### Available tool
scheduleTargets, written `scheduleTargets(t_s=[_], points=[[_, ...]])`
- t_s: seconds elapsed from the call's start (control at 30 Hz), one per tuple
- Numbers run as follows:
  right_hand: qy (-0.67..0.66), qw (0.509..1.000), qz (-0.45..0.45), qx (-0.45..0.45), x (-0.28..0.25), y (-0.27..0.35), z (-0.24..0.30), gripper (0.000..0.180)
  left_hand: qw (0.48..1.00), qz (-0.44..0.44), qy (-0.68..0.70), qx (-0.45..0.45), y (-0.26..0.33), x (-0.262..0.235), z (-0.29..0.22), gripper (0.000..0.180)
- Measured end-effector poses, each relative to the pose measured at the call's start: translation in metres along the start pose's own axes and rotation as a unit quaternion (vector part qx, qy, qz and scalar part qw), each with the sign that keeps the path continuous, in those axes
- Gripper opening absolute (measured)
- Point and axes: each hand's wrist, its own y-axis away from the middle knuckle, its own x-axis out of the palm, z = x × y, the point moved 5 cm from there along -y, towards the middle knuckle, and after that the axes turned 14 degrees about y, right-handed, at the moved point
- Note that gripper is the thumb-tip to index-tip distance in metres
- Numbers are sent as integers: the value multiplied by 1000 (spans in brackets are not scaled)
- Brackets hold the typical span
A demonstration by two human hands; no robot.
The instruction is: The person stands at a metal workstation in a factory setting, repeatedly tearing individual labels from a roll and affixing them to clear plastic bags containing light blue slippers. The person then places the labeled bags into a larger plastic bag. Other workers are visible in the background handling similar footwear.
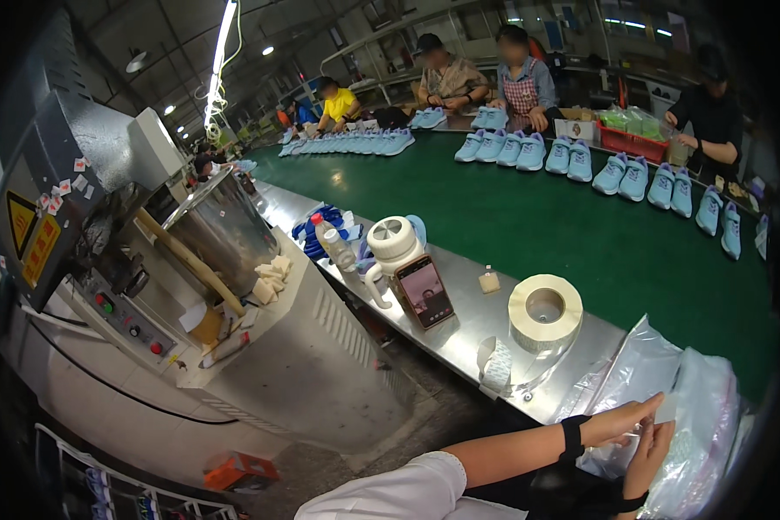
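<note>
At the lower right, my left hand (620, 422) reaches over clear plastic bags (698, 416), with its fingers closed near the tips. Close below it, my right hand (648, 455) has bent fingers that nearly meet the left ones. A small pale, thin piece (665, 409) shows at the fingertips; its kind is hard to tell against the plastic. Each wrist wears a black band. On the metal edge left of the bags lies a large roll of cream-coloured tape or labels (529, 336). Beside it a curled strip of pale backing (495, 362) stands.
A phone (424, 292) leans on a white lidded mug (393, 243), beside plastic bottles (336, 247). Pale blue shoes (520, 151) line the far side of the green conveyor belt (494, 217), where several people work. A grey machine (295, 364) with a metal pot (217, 221) stands left.
</note>
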Motion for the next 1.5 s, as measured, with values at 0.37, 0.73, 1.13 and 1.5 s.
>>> scheduleTargets(t_s=[0.37,0.73,1.13,1.5], points=[[163,968,6,-189,5,36,86,63,967,-30,251,-28,18,-25,14,94],[247,956,133,-82,52,39,53,28,968,-129,194,90,91,-53,9,70],[89,989,118,-9,55,4,25,12,987,39,141,71,76,-29,14,50],[-211,948,228,74,72,-4,-14,20,981,-46,99,158,63,-39,20,39]])
